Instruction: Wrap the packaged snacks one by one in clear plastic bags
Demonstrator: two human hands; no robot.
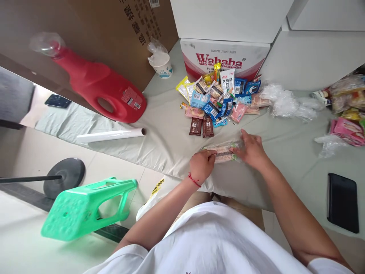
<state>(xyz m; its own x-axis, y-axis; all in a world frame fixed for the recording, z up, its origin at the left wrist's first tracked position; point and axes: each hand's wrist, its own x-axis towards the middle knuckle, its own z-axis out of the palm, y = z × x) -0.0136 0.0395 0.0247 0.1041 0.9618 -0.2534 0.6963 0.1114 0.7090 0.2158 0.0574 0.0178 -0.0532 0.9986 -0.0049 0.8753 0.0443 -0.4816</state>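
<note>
A flat snack packet [224, 153] in clear plastic, pinkish with a dark label strip and green marks at its ends, lies near the front edge of the cloth-covered table. My left hand [201, 164], with a red string on the wrist, grips its left end with thumb and bent fingers. At the right end, my right hand [253, 149] has its thumb pressed on the wrapper, and its fingers curve behind the edge. Just beyond sits a pile of small snacks, including two brown sachets [195, 126], blue packets [212, 110] and a white packet [227, 80].
A Wahaha carton [225, 57] stands behind the pile. Crumpled clear plastic [286, 101] and more snacks [346, 131] lie right, near a black phone [343, 202]. Leftward are a red jug [104, 85], paper cup [162, 65], white roll [111, 135] and green stool [88, 209].
</note>
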